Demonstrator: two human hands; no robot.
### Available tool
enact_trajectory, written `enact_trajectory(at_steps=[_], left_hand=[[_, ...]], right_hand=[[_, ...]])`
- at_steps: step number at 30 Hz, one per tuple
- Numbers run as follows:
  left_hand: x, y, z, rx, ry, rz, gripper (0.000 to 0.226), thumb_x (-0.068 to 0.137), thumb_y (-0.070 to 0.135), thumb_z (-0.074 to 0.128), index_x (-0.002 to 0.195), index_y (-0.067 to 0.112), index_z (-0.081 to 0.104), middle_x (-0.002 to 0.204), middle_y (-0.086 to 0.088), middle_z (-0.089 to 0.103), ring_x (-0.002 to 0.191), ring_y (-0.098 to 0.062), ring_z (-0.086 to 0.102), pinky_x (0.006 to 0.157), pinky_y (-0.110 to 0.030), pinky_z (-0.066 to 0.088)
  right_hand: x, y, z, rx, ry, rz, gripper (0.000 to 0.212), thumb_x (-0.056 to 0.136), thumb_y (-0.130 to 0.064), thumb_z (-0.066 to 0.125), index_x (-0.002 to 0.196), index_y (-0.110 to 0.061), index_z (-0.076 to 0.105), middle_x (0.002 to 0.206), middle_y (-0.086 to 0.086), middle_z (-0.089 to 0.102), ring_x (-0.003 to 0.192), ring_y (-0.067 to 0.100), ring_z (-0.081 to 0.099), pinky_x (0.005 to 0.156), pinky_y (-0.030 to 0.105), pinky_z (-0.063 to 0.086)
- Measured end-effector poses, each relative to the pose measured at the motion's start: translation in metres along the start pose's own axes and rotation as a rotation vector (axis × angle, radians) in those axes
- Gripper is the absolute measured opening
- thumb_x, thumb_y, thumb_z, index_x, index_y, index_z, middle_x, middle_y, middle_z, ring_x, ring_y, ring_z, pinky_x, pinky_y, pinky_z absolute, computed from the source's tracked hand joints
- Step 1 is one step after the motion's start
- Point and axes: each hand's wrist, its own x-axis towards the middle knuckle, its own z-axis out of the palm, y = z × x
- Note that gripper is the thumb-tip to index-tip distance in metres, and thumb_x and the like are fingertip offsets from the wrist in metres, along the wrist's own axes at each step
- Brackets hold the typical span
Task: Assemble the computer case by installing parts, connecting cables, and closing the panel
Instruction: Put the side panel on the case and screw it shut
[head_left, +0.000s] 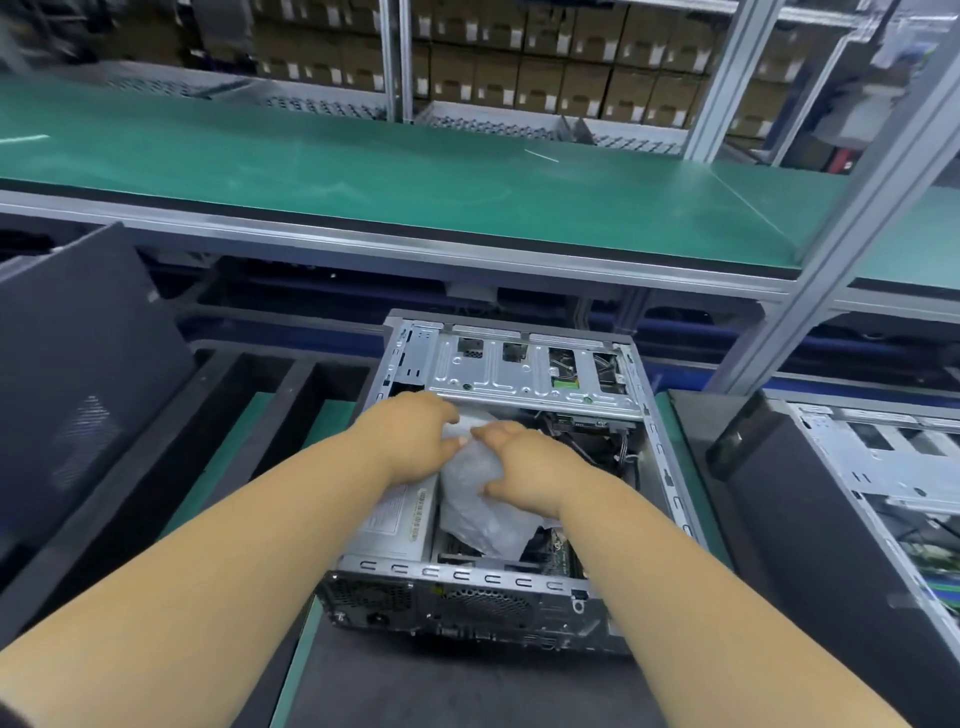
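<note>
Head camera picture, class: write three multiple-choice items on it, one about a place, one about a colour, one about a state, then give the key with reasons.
1. Where is the plastic bag?
A. inside the open computer case
B. on the green shelf
C. on the floor

2. What colour is the shelf surface behind the case?
A. red
B. green
C. white

3. What are the hands doing?
A. both hang idle
B. both hold the bag
C. one holds a screwdriver

Key:
1 A, the bag lies between the case walls.
2 B, the surface is plainly green.
3 B, the left hand and the right hand curl their fingers on the bag.
</note>
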Motion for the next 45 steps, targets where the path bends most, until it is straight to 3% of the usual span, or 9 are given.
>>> enact_trajectory(at_steps=[4,9,19,24,28,33,37,40,45], left_hand=[[-0.029,-0.007,-0.008,-0.149,0.224,-0.022,0.035,0.096,0.043,0.052,0.126,0.029,0.061,0.124,0.007,0.060,0.111,-0.016,0.057,0.090,-0.030,0.044],[-0.079,-0.030,-0.016,-0.318,0.416,-0.116,0.025,0.095,0.035,0.056,0.118,0.031,0.066,0.113,0.014,0.061,0.098,-0.007,0.057,0.087,-0.027,0.046],[-0.152,-0.113,-0.035,-0.324,0.532,-0.215,0.021,0.093,0.030,0.058,0.112,0.034,0.068,0.102,0.017,0.062,0.092,-0.001,0.056,0.083,-0.021,0.044],[-0.176,-0.175,-0.049,-0.358,0.547,-0.237,0.021,0.092,0.029,0.059,0.111,0.036,0.067,0.103,0.019,0.061,0.090,0.002,0.054,0.078,-0.013,0.040],[-0.194,-0.231,-0.064,-0.309,0.573,-0.244,0.025,0.092,0.030,0.059,0.116,0.035,0.065,0.104,0.018,0.061,0.093,-0.001,0.057,0.086,-0.026,0.049],[-0.202,-0.311,-0.087,-0.113,0.680,-0.279,0.043,0.089,0.031,0.063,0.131,0.024,0.057,0.124,0.002,0.061,0.116,-0.023,0.054,0.100,-0.042,0.046],[-0.195,-0.359,-0.108,-0.006,0.771,-0.385,0.051,0.085,0.031,0.067,0.133,0.018,0.055,0.123,-0.009,0.057,0.108,-0.034,0.053,0.092,-0.046,0.043],[-0.185,-0.382,-0.118,-0.030,0.672,-0.527,0.058,0.084,0.036,0.066,0.136,0.015,0.048,0.124,-0.014,0.056,0.109,-0.038,0.053,0.086,-0.045,0.044],[-0.170,-0.402,-0.135,-0.394,0.192,-0.722,0.064,0.089,0.051,0.059,0.137,0.010,0.046,0.130,-0.012,0.057,0.108,-0.032,0.057,0.078,-0.036,0.042]], right_hand=[[-0.011,-0.010,-0.016,0.055,0.299,-0.047,0.041,0.093,-0.034,0.060,0.133,-0.028,0.061,0.137,-0.004,0.056,0.125,0.021,0.051,0.100,0.034,0.044],[-0.017,-0.049,-0.030,0.348,0.472,-0.138,0.022,0.094,-0.028,0.060,0.113,-0.029,0.070,0.117,-0.009,0.063,0.109,0.013,0.056,0.086,0.028,0.041],[0.002,-0.169,-0.021,0.448,0.440,-0.289,0.016,0.092,-0.029,0.060,0.102,-0.035,0.071,0.104,-0.016,0.062,0.095,0.005,0.058,0.089,0.036,0.051],[0.025,-0.231,-0.009,0.518,0.424,-0.258,0.014,0.092,-0.031,0.061,0.098,-0.040,0.069,0.102,-0.021,0.060,0.093,-0.001,0.056,0.087,0.031,0.050],[0.046,-0.280,-0.003,0.537,0.415,-0.221,0.014,0.093,-0.032,0.059,0.098,-0.042,0.068,0.105,-0.026,0.059,0.093,-0.011,0.052,0.079,0.020,0.044],[0.069,-0.338,0.004,0.571,0.414,-0.163,0.015,0.095,-0.033,0.058,0.102,-0.042,0.068,0.106,-0.028,0.058,0.092,-0.012,0.052,0.076,0.018,0.043],[0.078,-0.368,0.009,0.595,0.404,-0.098,0.017,0.095,-0.034,0.057,0.105,-0.042,0.068,0.097,-0.028,0.056,0.086,-0.008,0.055,0.071,0.017,0.043],[0.081,-0.382,0.010,0.591,0.401,-0.077,0.018,0.096,-0.032,0.056,0.107,-0.040,0.067,0.104,-0.028,0.056,0.092,-0.006,0.056,0.076,0.018,0.044],[0.082,-0.391,0.009,0.601,0.423,-0.002,0.018,0.096,-0.033,0.055,0.106,-0.042,0.066,0.102,-0.027,0.057,0.092,-0.004,0.056,0.073,0.016,0.043]])
